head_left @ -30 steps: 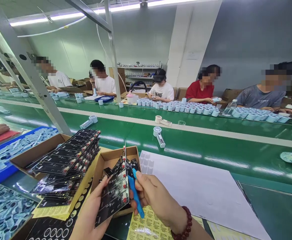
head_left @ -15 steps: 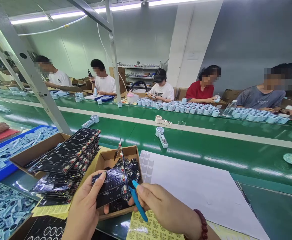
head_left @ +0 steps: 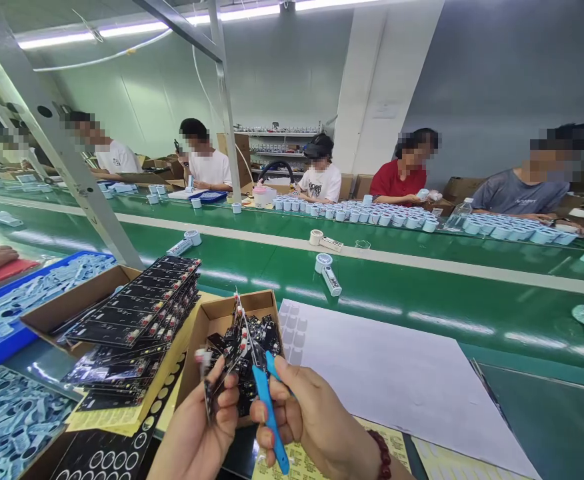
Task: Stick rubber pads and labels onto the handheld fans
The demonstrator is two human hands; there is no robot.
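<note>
Low in the frame's middle, the left hand pinches black circuit boards in its fingers and the right hand wraps its fingers around blue-handled cutters, so it's probably best to hold steady over the cardboard box and squeeze gently.

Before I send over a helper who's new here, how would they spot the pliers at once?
Start at the green belt, then come nearer to the small cardboard box of black circuit boards, just left of the big white sheet. At that box, the right hand holds the pliers. Their bright blue handles set them apart from the black boards beside them.
</note>
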